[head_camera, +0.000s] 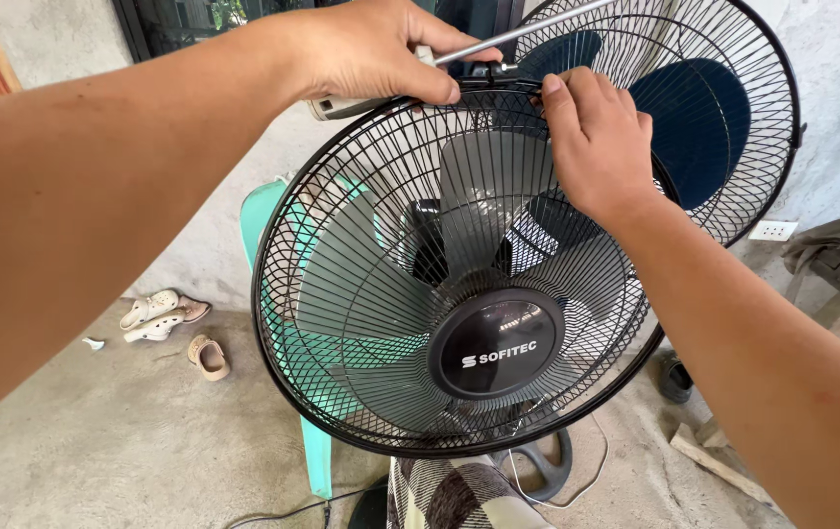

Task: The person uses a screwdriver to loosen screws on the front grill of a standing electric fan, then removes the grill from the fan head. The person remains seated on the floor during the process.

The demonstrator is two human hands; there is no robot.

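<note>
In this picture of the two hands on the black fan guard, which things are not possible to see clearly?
- Head view: tip of the screwdriver, hidden behind the guard rim and the right hand.
- Screwdriver handle, mostly covered by the left hand.
- Fastener at the rim top: too small, fingers cover it.
- Fan base: cut off by the bottom edge, behind checked cloth.
- Second fan: partly cut off by the top edge.

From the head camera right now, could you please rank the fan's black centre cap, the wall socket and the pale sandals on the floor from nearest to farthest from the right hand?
Measured from the right hand at the top of the grille:
1. Black centre cap, just below the hand, at the middle of the grille.
2. Wall socket, off to the right on the wall.
3. Pale sandals, far left on the floor.
</note>
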